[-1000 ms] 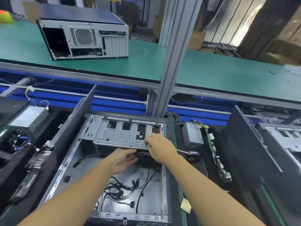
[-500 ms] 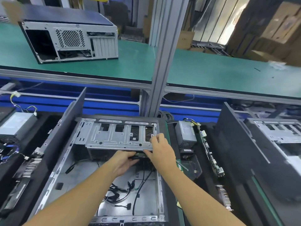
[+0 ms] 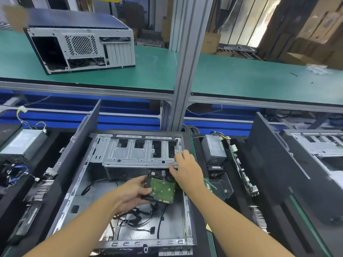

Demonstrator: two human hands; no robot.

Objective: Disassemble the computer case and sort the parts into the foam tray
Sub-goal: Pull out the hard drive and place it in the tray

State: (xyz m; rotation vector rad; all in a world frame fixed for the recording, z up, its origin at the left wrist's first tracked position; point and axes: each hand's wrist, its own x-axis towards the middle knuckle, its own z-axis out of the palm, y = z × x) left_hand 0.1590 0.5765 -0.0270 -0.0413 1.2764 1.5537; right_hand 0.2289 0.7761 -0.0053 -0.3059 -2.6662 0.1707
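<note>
Head view: the black hard drive with its green circuit board facing up (image 3: 161,190) sits just at 6 o'clock of the silver sheet-metal drive cage (image 3: 137,153), inside the open grey computer case (image 3: 92,199). The left grip (image 3: 130,194) curls round the drive's 9 o'clock edge. The right grip (image 3: 187,169) pinches the cage's lip at its 3 o'clock end. The drive probably handles as dense, rigid and shock-sensitive, so it is best held by its metal sides, not the bare board. Whether any cable tethers it, I cannot tell.
</note>
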